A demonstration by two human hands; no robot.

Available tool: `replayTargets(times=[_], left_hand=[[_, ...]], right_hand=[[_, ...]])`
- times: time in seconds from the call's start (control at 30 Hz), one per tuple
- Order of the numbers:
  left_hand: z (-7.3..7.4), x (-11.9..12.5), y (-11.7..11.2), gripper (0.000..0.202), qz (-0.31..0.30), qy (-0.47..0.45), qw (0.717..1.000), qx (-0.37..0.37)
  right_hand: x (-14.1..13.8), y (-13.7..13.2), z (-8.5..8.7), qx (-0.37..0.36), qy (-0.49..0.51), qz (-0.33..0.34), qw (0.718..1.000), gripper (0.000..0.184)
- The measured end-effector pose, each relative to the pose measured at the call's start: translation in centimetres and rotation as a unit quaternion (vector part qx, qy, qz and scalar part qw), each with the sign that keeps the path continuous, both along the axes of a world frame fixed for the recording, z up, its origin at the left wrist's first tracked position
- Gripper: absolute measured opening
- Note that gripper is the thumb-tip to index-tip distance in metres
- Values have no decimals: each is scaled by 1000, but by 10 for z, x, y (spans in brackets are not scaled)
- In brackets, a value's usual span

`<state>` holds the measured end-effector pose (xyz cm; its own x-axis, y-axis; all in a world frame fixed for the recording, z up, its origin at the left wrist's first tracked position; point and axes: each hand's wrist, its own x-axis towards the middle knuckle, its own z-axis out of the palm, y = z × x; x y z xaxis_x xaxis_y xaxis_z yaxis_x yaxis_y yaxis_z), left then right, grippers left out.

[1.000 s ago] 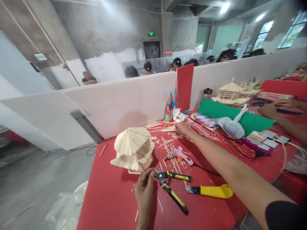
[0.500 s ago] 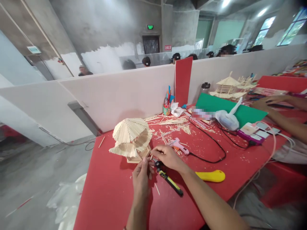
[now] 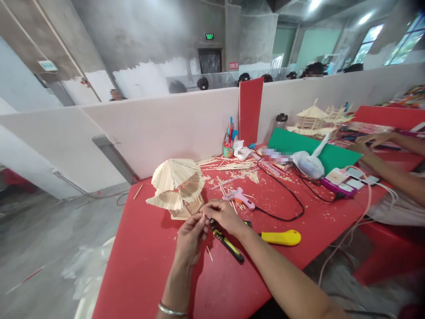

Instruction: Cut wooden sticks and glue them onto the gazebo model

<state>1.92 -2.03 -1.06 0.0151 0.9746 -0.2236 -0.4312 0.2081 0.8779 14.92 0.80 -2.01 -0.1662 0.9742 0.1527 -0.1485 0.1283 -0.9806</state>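
My left hand point(image 3: 189, 237) and my right hand point(image 3: 223, 215) meet just in front of a small pagoda model made of wooden sticks point(image 3: 175, 186). Both hands are closed in a pinch on a thin wooden stick point(image 3: 202, 215) held between their fingertips. Black-and-yellow cutting pliers point(image 3: 229, 244) lie on the red table point(image 3: 146, 261) right under my right hand. A pink glue gun point(image 3: 239, 198) rests behind my right hand, and a yellow utility knife point(image 3: 280, 237) lies to its right.
Loose sticks point(image 3: 229, 166) litter the table near the white partition point(image 3: 159, 128). A pen cup point(image 3: 228, 148), a white bag point(image 3: 307, 164), a green sheet point(image 3: 315, 153), phones point(image 3: 345, 184) and cables lie to the right. Another person's arms point(image 3: 385, 159) work beside a second stick model point(image 3: 314, 119).
My right hand came back from the stick pile at the far side to meet my left hand above the pliers. Both now pinch a stick. The view shifted slightly.
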Motion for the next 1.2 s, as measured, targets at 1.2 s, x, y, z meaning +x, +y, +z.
replayTargets(times=[1.2], left_hand=[[1, -1, -2, 45, 24, 7, 1000, -9]], right_hand=[[-6, -3, -2, -32, 59, 19, 998, 33]])
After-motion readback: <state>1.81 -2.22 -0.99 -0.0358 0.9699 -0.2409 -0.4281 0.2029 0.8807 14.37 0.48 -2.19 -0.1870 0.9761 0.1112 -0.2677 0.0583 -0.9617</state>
